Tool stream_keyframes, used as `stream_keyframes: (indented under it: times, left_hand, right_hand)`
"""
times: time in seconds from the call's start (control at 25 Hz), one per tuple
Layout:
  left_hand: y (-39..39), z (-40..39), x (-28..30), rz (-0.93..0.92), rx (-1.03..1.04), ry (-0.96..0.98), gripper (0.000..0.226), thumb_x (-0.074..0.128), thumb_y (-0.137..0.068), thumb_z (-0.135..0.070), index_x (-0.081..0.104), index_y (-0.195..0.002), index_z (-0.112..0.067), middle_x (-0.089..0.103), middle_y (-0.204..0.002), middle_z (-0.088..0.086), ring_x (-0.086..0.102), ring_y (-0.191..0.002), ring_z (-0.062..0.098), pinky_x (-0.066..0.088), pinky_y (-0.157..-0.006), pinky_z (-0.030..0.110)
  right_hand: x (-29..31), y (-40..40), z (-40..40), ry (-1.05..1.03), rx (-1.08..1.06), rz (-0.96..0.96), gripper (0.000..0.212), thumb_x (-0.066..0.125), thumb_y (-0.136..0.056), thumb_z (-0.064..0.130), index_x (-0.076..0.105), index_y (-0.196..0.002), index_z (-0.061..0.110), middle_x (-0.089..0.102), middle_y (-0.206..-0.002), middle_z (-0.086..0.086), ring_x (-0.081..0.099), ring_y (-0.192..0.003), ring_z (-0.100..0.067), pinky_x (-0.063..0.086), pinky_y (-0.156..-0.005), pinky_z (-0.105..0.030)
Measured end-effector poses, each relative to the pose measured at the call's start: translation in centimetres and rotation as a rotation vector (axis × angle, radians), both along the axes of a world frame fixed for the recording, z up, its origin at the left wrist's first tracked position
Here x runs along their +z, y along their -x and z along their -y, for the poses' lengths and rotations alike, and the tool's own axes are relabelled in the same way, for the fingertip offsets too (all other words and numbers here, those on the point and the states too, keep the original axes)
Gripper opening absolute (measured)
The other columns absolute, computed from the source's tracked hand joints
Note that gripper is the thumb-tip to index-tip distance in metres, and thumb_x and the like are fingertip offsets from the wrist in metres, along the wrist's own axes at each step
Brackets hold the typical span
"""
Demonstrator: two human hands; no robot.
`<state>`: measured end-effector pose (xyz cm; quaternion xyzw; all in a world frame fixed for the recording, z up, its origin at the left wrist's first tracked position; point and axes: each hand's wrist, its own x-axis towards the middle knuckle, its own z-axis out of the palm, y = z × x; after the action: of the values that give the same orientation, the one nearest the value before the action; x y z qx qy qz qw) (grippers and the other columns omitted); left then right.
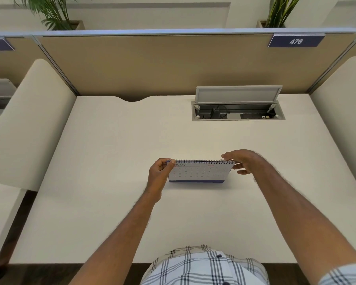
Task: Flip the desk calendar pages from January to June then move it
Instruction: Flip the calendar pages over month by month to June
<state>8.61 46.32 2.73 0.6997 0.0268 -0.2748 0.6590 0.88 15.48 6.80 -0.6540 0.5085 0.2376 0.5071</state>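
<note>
A small spiral-bound desk calendar [199, 171] stands upright on the white desk [111, 161], near its middle. Its front page reads "...RUARY" with a red 2026, and the base is blue. My left hand [159, 174] pinches the calendar's top left corner at the spiral, covering the first letters of the month. My right hand [244, 161] hovers at the top right corner, fingers spread and curved over the spiral end, touching or nearly touching it. The back pages are hidden.
A cable box [237, 113] with its lid raised is set into the desk at the back right. A tan partition [152, 64] closes off the far side, bearing a sign "476" [296, 41]. Rounded white side panels [29, 124] flank the desk.
</note>
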Motion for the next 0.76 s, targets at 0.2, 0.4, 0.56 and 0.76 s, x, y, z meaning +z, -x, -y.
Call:
stream_keyframes:
  times: [0.2, 0.4, 0.56, 0.76]
  left_hand:
    - [0.0, 0.0, 0.3, -0.003, -0.006, -0.019, 0.027, 0.073, -0.093, -0.043, 0.067, -0.115, -0.029, 0.072, -0.09, -0.003, 0.068, -0.087, 0.001, 0.053, -0.076, 0.024]
    - [-0.1, -0.1, 0.3, -0.035, 0.005, -0.032, 0.05, 0.074, -0.092, -0.045, 0.052, -0.135, -0.031, 0.074, -0.099, 0.0, 0.068, -0.098, 0.007, 0.054, -0.079, 0.029]
    - [-0.1, -0.1, 0.2, -0.042, 0.006, -0.03, 0.05, 0.074, -0.091, -0.046, 0.051, -0.134, -0.033, 0.076, -0.099, -0.005, 0.069, -0.098, 0.005, 0.053, -0.077, 0.027]
    - [-0.1, -0.2, 0.4, -0.037, -0.01, -0.031, 0.042, 0.073, -0.092, -0.045, 0.057, -0.129, -0.032, 0.077, -0.102, -0.002, 0.07, -0.098, 0.006, 0.053, -0.077, 0.027]
  right_hand:
    - [0.3, -1.0, -0.7, -0.008, -0.14, 0.26, 0.035, 0.089, -0.074, 0.014, 0.073, -0.104, 0.013, 0.071, -0.094, -0.003, 0.057, -0.085, -0.015, 0.041, -0.067, -0.027]
    - [-0.1, -0.9, -0.8, 0.129, -0.214, 0.414, 0.017, 0.081, -0.083, 0.009, 0.07, -0.096, 0.008, 0.074, -0.093, -0.01, 0.065, -0.073, -0.016, 0.044, -0.052, -0.023]
    - [-0.2, -0.3, -1.0, 0.223, -0.223, 0.458, 0.014, 0.08, -0.086, 0.02, 0.069, -0.088, 0.01, 0.076, -0.094, -0.012, 0.069, -0.083, -0.025, 0.056, -0.07, -0.04]
    - [1.6, 0.3, -2.0, 0.322, -0.207, 0.58, 0.012, 0.069, -0.094, 0.025, 0.066, -0.088, 0.015, 0.071, -0.088, -0.001, 0.064, -0.083, -0.018, 0.048, -0.064, -0.032]
